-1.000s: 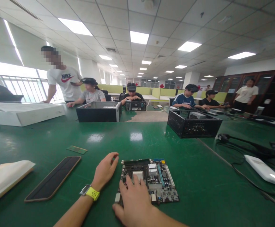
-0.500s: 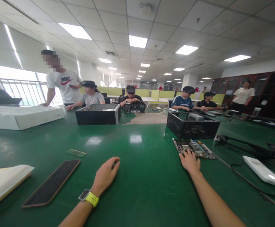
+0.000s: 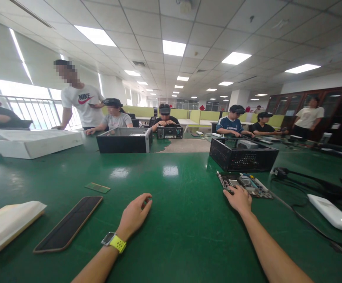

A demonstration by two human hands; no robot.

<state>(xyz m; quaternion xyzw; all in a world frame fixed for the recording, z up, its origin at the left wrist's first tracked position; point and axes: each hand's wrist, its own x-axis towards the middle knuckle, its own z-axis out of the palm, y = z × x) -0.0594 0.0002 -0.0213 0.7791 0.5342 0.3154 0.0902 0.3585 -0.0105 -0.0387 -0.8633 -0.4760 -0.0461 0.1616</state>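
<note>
My left hand (image 3: 135, 214), with a watch on a yellow-green strap (image 3: 117, 243) at its wrist, rests over the green tabletop. Its fingers curve loosely, a gap shows between thumb and fingers, and nothing is in it. To its left lie a dark phone-like slab with a tan rim (image 3: 70, 224) and a thin green memory stick (image 3: 97, 188). My right hand (image 3: 240, 199) is at the near left edge of a computer motherboard (image 3: 257, 186), thumb and fingers bent on that edge; the fingertips are partly hidden. The board lies flat in front of an open black computer case (image 3: 244, 157).
A second computer case (image 3: 123, 143) and a white box (image 3: 38, 145) stand across the table (image 3: 171, 243). At right lie black cables (image 3: 309, 182) and a white device (image 3: 332, 214); a padded envelope (image 3: 8, 226) is at left. Several people sit or stand beyond.
My right hand's fingers have drawn in from spread on the motherboard to bent at its near edge. The view has shifted slightly; my left hand keeps its pose.
</note>
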